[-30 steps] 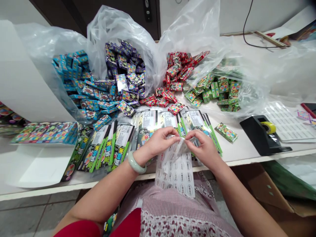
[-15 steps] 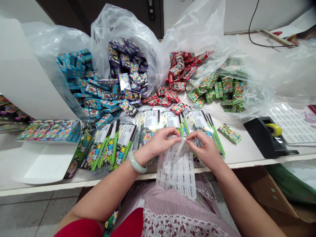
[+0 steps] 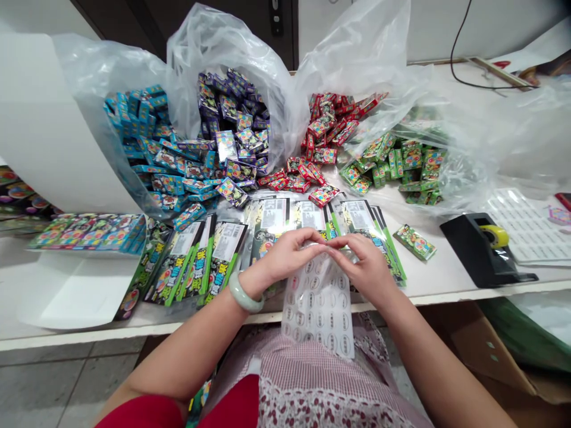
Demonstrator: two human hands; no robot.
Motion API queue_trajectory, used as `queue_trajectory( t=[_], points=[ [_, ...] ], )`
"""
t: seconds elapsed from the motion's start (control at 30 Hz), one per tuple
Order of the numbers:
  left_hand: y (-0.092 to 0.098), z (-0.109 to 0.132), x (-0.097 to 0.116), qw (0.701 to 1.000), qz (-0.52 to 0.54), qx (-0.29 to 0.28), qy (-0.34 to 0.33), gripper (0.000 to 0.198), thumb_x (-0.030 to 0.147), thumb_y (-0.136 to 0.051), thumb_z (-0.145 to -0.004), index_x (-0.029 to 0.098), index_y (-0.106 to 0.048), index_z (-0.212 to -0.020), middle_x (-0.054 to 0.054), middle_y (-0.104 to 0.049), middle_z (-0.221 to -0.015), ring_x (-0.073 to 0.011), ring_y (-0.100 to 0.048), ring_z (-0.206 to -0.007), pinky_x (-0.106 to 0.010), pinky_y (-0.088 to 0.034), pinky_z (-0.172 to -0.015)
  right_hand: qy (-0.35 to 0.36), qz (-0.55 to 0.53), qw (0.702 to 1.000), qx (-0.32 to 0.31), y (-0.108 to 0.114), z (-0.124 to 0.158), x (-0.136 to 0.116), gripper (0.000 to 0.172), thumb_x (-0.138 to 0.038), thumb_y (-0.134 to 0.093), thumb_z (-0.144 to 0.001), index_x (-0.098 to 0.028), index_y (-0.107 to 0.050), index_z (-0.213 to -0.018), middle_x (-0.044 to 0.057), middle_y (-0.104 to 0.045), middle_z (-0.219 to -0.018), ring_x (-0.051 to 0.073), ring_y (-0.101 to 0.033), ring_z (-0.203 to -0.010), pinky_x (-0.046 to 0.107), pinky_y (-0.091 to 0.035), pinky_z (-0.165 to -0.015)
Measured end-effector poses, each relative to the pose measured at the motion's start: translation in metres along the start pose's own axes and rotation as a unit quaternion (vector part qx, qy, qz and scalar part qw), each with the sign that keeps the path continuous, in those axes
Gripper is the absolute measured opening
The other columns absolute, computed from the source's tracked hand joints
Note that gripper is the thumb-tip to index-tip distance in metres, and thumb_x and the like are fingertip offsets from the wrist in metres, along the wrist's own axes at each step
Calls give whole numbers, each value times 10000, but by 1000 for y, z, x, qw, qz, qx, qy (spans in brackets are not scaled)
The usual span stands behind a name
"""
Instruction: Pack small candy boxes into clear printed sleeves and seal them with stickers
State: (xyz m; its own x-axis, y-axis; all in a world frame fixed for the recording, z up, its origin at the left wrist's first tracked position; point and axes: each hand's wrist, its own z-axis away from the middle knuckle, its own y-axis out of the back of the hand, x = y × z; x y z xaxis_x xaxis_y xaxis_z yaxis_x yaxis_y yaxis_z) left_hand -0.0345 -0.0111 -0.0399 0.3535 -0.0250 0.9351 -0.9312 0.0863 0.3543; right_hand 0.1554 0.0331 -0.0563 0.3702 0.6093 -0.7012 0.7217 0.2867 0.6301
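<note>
At the far left of the white bench (image 3: 446, 295), a row of boxed candy packs (image 3: 87, 232) stands on a curved white card (image 3: 75, 291). Just right of it, long green-edged packets (image 3: 191, 264) lie side by side, with more of them fanned out under the person's wrists. Behind these, a clear plastic bag (image 3: 223, 47) spills blue boxes (image 3: 147, 137) and purple boxes (image 3: 236, 122).

The left hand (image 3: 283, 255), with a pale green jade bangle (image 3: 243, 295) at its wrist, reaches in from the near edge of the bench. Its fingers (image 3: 307, 236) come together with those of the right hand (image 3: 363, 267) at the top edge of a clear sheet of round stickers (image 3: 319, 309). The fingertips look pressed onto that edge from both sides, and the sheet hangs down from them over the bench edge, toward the floral apron (image 3: 312, 380).

Farther right lie red boxes (image 3: 328, 128), green boxes (image 3: 401, 166), one loose green box (image 3: 414, 242), a black tape dispenser (image 3: 479, 249) and a printed label sheet (image 3: 529, 229).
</note>
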Motion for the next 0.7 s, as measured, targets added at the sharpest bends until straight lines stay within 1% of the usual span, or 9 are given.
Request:
queue_trajectory(
  t=[0.1, 0.17, 0.27, 0.4, 0.47, 0.53, 0.63, 0.7],
  points=[
    [10, 6, -4, 999, 18, 24, 15, 162, 315, -585, -839, 176, -638, -903, -34, -663, -887, -160, -596, -840, -306, -478, -780, -8, 0, 1000, -7, 0, -2, 0, 57, -221, -591, -896, -243, -641, -915, 31, -709, -887, 218, -628, -871, 395, -456, -801],
    [14, 9, -8, 998, 29, 40, 27, 155, 311, -600, -822, 170, -632, -877, -24, -649, -845, -147, -582, -792, -292, -471, -747, -9, 9, 1000, -16, 0, -1, 0, 60, -222, -587, -893, -246, -641, -901, 29, -709, -881, 224, -628, -868, 401, -450, -797],
    [14, 12, -11, 997, 39, 52, 42, 139, 304, -601, -815, 167, -621, -825, -9, -628, -784, -131, -560, -732, -281, -461, -712, -4, 19, 1000, -22, -2, -1, -1, 71, -218, -572, -896, -253, -634, -899, 26, -704, -871, 227, -625, -854, 408, -445, -793],
    [10, 11, -8, 998, 24, 54, 27, 128, 283, -583, -820, 169, -608, -766, 5, -601, -729, -124, -536, -697, -277, -443, -691, 10, 21, 1000, -7, -3, -3, -4, 85, -228, -580, -901, -249, -628, -967, 41, -705, -948, 236, -620, -915, 413, -442, -817],
    [9, 10, -5, 999, 11, 49, 11, 123, 271, -584, -821, 170, -610, -756, 7, -602, -720, -124, -536, -698, -277, -437, -693, 18, 20, 1000, -9, -3, -6, -6, 103, -249, -601, -898, -249, -629, -997, 42, -707, -983, 238, -617, -944, 413, -437, -828],
    [10, 10, -3, 999, 6, 40, 2, 132, 269, -588, -827, 167, -618, -749, 4, -615, -725, -125, -547, -710, -277, -440, -708, 23, 13, 999, -19, -4, -8, -6, 68, -260, -606, -900, -253, -640, -958, 29, -711, -940, 227, -622, -913, 402, -437, -815],
    [14, 12, -4, 998, 46, 35, 7, 134, 289, -609, -825, 161, -645, -839, -12, -646, -796, -128, -573, -746, -274, -455, -725, 20, 2, 1000, -20, -7, -10, -4, 60, -266, -595, -904, -252, -648, -880, 14, -706, -862, 213, -626, -855, 382, -438, -778],
    [16, 15, -7, 996, 76, 41, 16, 154, 292, -618, -818, 157, -645, -887, -14, -648, -819, -124, -575, -747, -265, -459, -713, 18, 3, 1000, -12, -10, -11, -3, 63, -268, -593, -903, -249, -651, -887, 15, -706, -863, 212, -627, -853, 380, -437, -776]
  ],
)
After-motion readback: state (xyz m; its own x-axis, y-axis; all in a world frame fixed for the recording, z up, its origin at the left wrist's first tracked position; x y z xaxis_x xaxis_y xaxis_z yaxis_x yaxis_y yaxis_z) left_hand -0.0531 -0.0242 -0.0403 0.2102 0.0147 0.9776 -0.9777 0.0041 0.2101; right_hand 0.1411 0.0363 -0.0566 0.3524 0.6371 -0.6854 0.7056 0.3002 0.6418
